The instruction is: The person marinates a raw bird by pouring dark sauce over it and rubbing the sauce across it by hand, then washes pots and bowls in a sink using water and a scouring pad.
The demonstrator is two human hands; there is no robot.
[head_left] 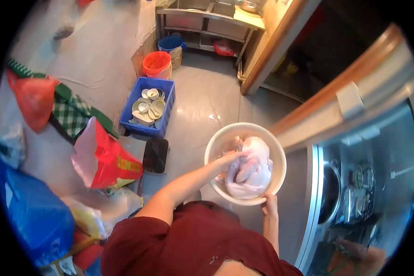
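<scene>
A whole plucked bird [253, 172] lies in a cream round basin [280, 172] in front of my body. My left hand [232, 158] reaches into the basin, its fingers closed on a part of the bird near the basin's left side. At the lower right rim, my right hand [269, 205] grips the basin's edge from outside. Some of the left fingers are hidden against the bird.
A blue crate [124, 112] of bowls and spoons stands on the floor ahead, with a red bucket [157, 64] and a blue bucket [171, 44] behind. Bags, including a red one [108, 158], lie left. A glass-panelled frame [313, 198] is close on the right.
</scene>
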